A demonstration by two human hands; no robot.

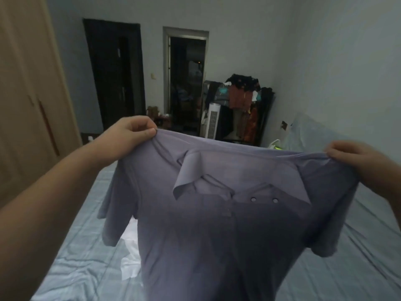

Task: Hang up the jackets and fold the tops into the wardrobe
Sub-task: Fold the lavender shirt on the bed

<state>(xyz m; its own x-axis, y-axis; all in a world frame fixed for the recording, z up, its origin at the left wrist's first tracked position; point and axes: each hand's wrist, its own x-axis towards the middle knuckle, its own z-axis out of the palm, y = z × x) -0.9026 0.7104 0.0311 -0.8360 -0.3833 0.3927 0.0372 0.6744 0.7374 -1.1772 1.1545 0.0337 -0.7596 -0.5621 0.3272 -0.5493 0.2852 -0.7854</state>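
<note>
So, the purple-grey polo shirt (217, 224) is up in the air over the bed (76, 246), stretched wide between both hands. The left hand (134, 132) pinches the left shoulder, thumb pressed against curled fingers, a small tight grip on a bunched bit of fabric. The right hand (355, 157) has its fingers curled over the right shoulder, and that grip is closed on the cloth too, though its thumb is hidden from here. The front faces the camera, with the collar (191, 177) flopped open and one flap sticking out, and two buttons (253, 199) showing. The body and both short sleeves hang free, and the hem runs out of frame.

My read is that this is the shake-out before laying it flat to fold, so this top has all its folding ahead of it.

Here's what could go wrong:
- Both holds are only on the shoulder edges. The fabric looks thin and slippery, so a hard shake could pull one side loose and drop it in a heap.
- There's a white garment (130, 257) on the bed just below and to the left. Lay the polo on top of it and the two get folded together or wrinkle each other.
- That crooked collar gets creased in if it isn't flattened first.
- The wardrobe (28, 94) on the near left looks closed — carrying a folded top there one-handed while opening it could undo the fold.
</note>
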